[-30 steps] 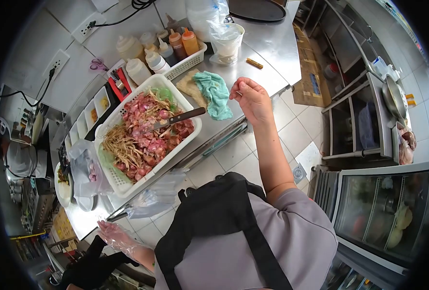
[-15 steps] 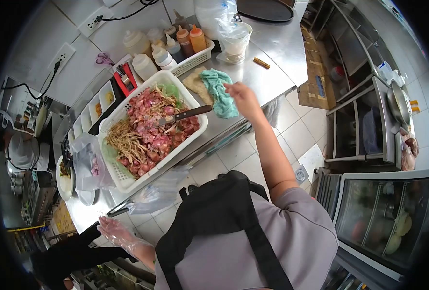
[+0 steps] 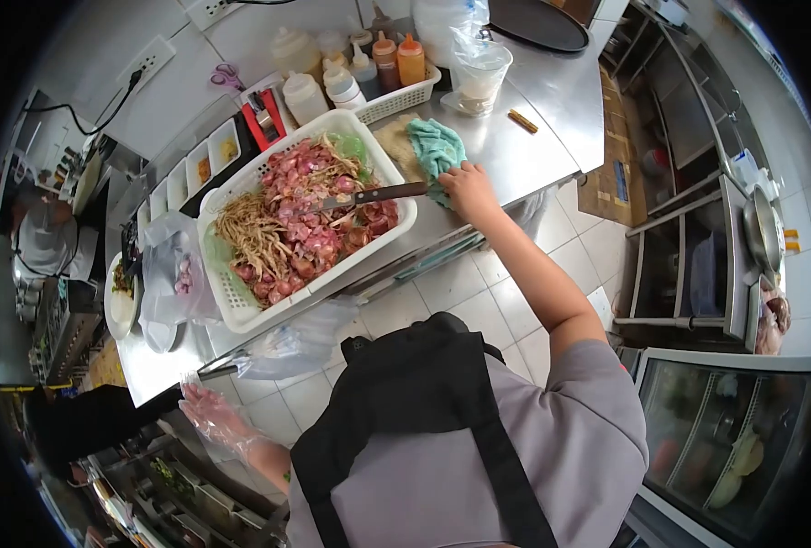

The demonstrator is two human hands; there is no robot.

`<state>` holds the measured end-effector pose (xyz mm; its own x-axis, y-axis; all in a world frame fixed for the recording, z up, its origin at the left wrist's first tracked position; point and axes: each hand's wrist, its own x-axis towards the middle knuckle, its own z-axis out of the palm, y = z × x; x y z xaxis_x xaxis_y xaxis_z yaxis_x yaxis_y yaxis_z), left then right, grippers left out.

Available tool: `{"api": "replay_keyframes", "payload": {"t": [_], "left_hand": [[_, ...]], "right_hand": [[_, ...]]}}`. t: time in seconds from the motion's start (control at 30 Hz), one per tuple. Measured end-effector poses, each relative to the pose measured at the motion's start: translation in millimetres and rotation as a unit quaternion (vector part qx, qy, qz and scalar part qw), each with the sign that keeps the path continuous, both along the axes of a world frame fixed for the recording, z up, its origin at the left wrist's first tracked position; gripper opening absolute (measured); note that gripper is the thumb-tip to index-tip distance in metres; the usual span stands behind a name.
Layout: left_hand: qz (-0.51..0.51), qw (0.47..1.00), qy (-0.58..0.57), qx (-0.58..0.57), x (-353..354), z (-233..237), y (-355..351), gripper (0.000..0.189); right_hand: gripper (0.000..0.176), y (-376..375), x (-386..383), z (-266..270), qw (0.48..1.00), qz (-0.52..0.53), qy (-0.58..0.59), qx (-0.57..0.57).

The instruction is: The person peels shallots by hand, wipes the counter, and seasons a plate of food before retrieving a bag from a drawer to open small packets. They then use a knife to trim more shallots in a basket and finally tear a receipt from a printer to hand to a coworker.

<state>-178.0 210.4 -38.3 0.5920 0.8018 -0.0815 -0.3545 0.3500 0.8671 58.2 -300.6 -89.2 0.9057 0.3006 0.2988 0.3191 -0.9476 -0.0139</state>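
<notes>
Touching teal cloth (image 3: 435,144) now vs. apart b4, R hand (image 3: 468,192) curls at its edge; pinch unclear.

Steel counter (image 3: 552,114), white basket (image 3: 244,321), teal cloth (image 3: 436,146)

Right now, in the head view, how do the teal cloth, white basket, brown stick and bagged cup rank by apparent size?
1. White basket
2. Teal cloth and bagged cup: too alike to rank; the right hand hides part of the cloth
3. Brown stick
</notes>
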Motion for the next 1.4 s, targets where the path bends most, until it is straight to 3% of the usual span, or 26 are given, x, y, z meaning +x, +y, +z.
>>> {"api": "replay_keyframes", "payload": {"t": [0.13, 0.17, 0.2, 0.23, 0.27, 0.33, 0.37, 0.43, 0.57, 0.63, 0.77, 0.83, 0.93, 1.07, 1.13, 1.2, 1.27, 1.4], "left_hand": [[0.024, 1.000, -0.015, 0.006, -20.3, -18.4, 25.1, 0.053], [0.029, 0.999, -0.017, 0.006, -26.8, -17.2, 26.6, 0.053], [0.043, 0.999, -0.015, 0.015, -30.4, -11.2, 21.9, 0.052], [0.057, 0.998, -0.014, 0.023, -33.4, -10.3, 17.7, 0.052], [0.063, 0.998, -0.014, 0.021, -39.5, -15.6, 22.9, 0.052], [0.025, 0.999, -0.039, 0.012, -50.1, -22.3, 39.0, 0.050], [0.028, 0.999, -0.038, 0.012, -53.3, -23.2, 41.4, 0.050], [0.044, 0.999, -0.019, 0.001, -55.6, -17.8, 34.6, 0.048], [0.094, 0.995, -0.014, -0.004, -64.9, -12.9, 22.8, 0.046], [0.022, 0.998, -0.060, -0.020, -80.6, -21.9, 33.9, 0.046], [0.069, 0.994, -0.069, -0.040, -112.8, -42.0, 46.1, 0.046], [0.025, 0.994, -0.106, -0.032, -134.6, -63.5, 65.2, 0.049], [0.130, 0.989, -0.054, -0.040, -136.7, -61.2, 60.8, 0.047], [0.128, 0.988, -0.063, -0.062, -156.2, -88.8, 104.5, 0.046], [0.140, 0.986, -0.073, -0.054, -156.4, -89.5, 118.7, 0.044], [0.159, 0.984, -0.058, -0.062, -156.6, -78.0, 132.1, 0.043], [0.180, 0.980, -0.042, -0.067, -159.9, -65.1, 150.0, 0.042], [0.141, 0.981, -0.120, -0.066, -176.8, -59.0, 207.4, 0.040]], "right_hand": [[0.016, -13.9, -2.4, 3.8, 0.996, 0.002, 0.022, 0.087], [0.018, -16.8, -5.6, 6.6, 0.964, -0.013, 0.045, 0.262], [0.020, -18.1, -6.8, 12.4, 0.901, -0.026, 0.067, 0.428], [0.020, -17.5, -11.8, 26.0, 0.794, -0.055, 0.154, 0.586], [0.017, -16.5, -18.7, 37.6, 0.671, -0.011, 0.177, 0.720], [0.017, -10.3, -27.3, 51.8, 0.562, 0.064, 0.186, 0.803], [0.017, -5.9, -29.6, 59.1, 0.561, 0.065, 0.189, 0.803], [0.017, 5.5, -31.8, 71.7, 0.497, 0.130, 0.197, 0.835], [0.018, 25.6, -27.8, 86.9, 0.474, 0.180, 0.215, 0.835], [0.019, 37.5, -24.6, 92.3, 0.467, 0.179, 0.211, 0.840], [0.021, 65.9, -17.9, 99.3, 0.467, 0.192, 0.238, 0.830], [0.022, 83.0, -13.5, 103.1, 0.467, 0.198, 0.240, 0.828], [0.022, 109.8, -10.2, 111.2, 0.471, 0.202, 0.250, 0.821], [0.017, 153.8, -7.5, 121.1, 0.450, 0.216, 0.279, 0.821], [0.013, 185.2, -8.7, 123.0, 0.447, 0.207, 0.289, 0.821], [0.010, 227.1, -13.5, 125.3, 0.413, 0.285, 0.314, 0.806], [0.007, 278.8, -25.2, 126.2, 0.400, 0.287, 0.328, 0.806], [0.008, 391.4, -63.1, 126.7, 0.340, 0.328, 0.426, 0.772]]}}
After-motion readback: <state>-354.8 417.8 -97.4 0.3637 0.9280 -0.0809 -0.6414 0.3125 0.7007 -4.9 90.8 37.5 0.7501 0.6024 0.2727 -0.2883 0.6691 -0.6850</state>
